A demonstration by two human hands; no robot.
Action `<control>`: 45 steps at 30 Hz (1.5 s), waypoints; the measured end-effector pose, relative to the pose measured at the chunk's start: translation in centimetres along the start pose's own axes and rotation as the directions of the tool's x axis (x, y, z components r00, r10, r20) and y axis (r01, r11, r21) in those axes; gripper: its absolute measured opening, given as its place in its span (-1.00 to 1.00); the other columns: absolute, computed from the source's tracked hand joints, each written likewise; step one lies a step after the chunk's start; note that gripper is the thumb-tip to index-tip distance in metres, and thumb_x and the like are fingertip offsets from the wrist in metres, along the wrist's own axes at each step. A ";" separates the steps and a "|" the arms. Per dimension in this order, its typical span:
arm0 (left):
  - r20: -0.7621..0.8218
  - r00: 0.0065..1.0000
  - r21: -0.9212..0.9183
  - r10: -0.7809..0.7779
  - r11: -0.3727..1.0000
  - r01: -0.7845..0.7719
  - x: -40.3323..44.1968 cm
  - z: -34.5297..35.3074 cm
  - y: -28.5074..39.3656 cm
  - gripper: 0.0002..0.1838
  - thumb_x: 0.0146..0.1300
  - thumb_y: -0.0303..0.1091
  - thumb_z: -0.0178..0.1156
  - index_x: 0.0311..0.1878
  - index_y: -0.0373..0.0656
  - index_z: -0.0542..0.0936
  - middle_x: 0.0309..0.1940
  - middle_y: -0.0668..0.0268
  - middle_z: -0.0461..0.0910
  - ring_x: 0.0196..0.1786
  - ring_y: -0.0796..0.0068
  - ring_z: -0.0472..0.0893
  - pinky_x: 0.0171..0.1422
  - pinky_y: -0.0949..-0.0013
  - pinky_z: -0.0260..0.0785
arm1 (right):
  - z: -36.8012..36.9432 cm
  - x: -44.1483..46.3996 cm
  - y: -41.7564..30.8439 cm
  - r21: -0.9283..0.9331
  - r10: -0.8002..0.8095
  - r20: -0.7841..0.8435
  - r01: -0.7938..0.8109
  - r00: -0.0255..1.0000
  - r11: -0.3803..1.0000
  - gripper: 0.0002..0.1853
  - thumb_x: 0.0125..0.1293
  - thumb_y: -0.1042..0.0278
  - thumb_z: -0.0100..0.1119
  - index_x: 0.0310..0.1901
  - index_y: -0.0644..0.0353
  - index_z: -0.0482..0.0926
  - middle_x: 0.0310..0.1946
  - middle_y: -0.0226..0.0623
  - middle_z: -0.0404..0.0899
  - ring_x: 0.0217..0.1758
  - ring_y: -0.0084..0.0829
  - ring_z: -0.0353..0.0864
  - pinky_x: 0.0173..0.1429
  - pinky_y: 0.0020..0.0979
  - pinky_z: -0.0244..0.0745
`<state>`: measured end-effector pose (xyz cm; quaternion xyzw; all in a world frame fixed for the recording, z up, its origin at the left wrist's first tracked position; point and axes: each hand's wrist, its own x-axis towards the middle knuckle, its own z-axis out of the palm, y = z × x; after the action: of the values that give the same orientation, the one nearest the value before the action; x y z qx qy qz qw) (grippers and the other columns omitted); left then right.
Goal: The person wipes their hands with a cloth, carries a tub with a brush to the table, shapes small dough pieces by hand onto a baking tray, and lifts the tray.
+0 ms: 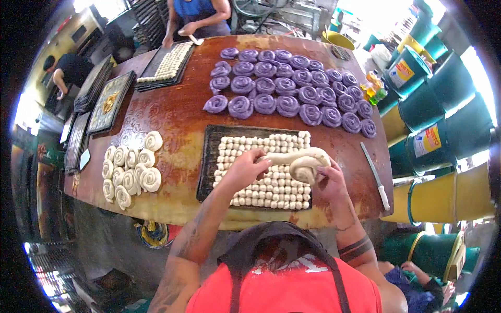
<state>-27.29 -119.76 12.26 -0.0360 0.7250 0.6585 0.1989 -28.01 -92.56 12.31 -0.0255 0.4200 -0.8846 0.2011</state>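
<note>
Partly, the held dough coil (305,163) hides dough balls (261,196) on the tray (210,140).

We look from one head-worn camera, facing forward and steeply down past the wearer's red shirt (287,292) to the left hand (249,171) and right hand (331,180), close below. Our wide, round view spans the table (177,107) from near edge to far edge.

The dough coil (308,168) hides some dough balls (261,196), and the top edge cuts off 1 co-worker (195,9).
</note>
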 end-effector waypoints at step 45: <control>-0.207 0.952 -0.157 -0.226 0.968 0.196 -5.3 4.7 -11.5 -0.76 0.37 -0.29 0.21 0.01 -0.21 0.58 -0.19 0.34 0.63 -0.16 0.56 0.57 -0.06 0.42 0.43 | -15.1 1.2 2.2 -0.964 0.260 0.025 0.092 0.965 -0.249 -0.78 0.11 0.35 0.21 -0.21 0.23 0.57 -0.16 0.06 0.59 0.01 0.06 0.57 0.07 -0.06 0.49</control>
<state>-17.70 -117.83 2.94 -0.2005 0.6886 0.6725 0.1827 -31.61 -83.20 0.81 -0.2435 0.9286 -0.1855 0.2095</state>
